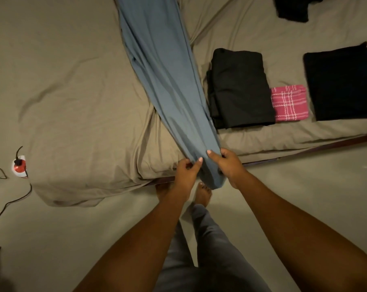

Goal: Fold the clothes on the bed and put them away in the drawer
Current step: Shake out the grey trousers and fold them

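Head view: blue garment [163, 81] runs lengthwise from the bed's [73, 91] near edge away toward its far side, its near end gripped by left hand [186, 171] and right hand [226, 165].

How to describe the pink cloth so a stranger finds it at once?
On the beige bed, look right of the long blue garment, near the edge. Three folded items lie in a row; the pink cloth is the middle one, between two black piles. It alone is small, with white checks.
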`<state>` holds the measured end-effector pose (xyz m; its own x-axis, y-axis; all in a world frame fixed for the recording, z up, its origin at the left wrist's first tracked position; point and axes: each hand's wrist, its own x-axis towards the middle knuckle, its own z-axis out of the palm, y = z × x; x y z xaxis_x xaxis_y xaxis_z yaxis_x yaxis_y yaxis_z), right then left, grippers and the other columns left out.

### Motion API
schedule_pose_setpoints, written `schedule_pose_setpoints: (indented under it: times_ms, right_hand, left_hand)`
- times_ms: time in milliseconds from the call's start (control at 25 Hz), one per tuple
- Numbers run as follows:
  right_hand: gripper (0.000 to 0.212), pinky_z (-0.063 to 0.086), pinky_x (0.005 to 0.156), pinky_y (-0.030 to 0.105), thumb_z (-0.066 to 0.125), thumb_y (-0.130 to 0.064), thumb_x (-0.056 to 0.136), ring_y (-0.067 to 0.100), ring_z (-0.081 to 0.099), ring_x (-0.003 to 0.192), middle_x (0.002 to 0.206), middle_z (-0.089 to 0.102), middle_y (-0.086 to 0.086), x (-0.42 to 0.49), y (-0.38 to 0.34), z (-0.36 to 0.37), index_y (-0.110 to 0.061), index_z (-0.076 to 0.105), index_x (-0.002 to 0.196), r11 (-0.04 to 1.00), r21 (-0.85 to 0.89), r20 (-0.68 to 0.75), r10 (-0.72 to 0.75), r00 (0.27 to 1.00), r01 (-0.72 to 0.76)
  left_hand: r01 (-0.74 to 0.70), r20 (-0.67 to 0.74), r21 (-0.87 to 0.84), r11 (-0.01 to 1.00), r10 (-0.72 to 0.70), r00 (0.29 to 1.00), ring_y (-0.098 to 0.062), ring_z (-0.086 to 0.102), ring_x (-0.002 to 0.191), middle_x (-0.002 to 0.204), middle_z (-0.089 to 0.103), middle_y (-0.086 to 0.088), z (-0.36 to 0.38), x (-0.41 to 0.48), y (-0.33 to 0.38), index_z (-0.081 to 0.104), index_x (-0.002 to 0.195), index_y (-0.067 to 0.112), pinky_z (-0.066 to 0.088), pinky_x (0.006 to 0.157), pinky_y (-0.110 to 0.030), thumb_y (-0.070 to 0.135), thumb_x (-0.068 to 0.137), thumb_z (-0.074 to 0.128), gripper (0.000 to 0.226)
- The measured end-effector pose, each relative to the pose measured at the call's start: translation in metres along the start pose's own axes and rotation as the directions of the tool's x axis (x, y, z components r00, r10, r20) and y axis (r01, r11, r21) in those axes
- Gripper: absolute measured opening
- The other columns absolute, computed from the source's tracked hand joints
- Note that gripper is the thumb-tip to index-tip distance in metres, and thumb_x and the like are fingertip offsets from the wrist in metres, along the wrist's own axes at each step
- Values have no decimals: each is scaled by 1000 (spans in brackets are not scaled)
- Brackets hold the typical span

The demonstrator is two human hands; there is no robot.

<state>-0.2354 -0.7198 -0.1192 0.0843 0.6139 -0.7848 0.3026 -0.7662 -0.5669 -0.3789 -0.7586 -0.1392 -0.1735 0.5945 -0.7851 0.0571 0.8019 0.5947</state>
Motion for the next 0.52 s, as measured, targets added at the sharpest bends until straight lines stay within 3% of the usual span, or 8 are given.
schedule_pose_setpoints:
  times_ms: [80,120,200,280,400,520]
  right_hand:
    - [35,57,88,44,67,-52,91,21,65,100,106,71,0,4,15,-6,-21,68,107,999,32,31,23,999,-24]
    - [34,57,87,44,67,-51,91,21,65,98,103,71,2,6,21,-10,-18,68,103,1000,13,-22,-13,1000,13]
    - [36,54,75,39,68,-46,92,23,65,85,87,69,7,9,30,-14,-10,66,92,991,-89,-191,-112,975,96]
    - [35,47,65,34,71,-42,91,25,61,77,77,63,6,10,36,-16,-9,61,86,980,-185,-276,-123,953,73]
    - [27,51,75,34,73,-39,89,27,64,86,86,67,4,13,50,-12,-14,63,92,960,-276,-182,-11,983,-41]
    - [27,54,79,36,71,-46,88,21,66,86,88,70,0,19,42,-8,-19,68,91,953,-302,-75,-41,996,17]
  left_hand:
    - [-22,-130,20,1000,24,991,-25,62,81,84,63,-10,3,1,-6,57,84,11,51,77,-38,26,95,67,21]
    - [-19,-194,55,998,29,981,-26,59,80,81,60,-8,3,1,-11,52,80,13,47,76,-35,24,97,64,23]
    - [9,-247,79,997,11,969,-23,55,84,85,56,-6,2,-4,-15,48,83,14,40,77,-28,22,101,58,21]
    - [57,-235,118,991,-28,972,-21,54,85,89,57,-6,1,-3,-22,51,94,11,41,76,-28,20,102,55,13]
    - [163,-154,236,958,-129,980,-24,58,89,96,60,-7,-6,5,-34,56,106,11,50,86,-38,16,100,56,9]
    - [167,-49,229,959,-161,986,-28,65,106,112,67,-9,-18,17,-32,60,119,8,53,97,-41,11,96,60,24]
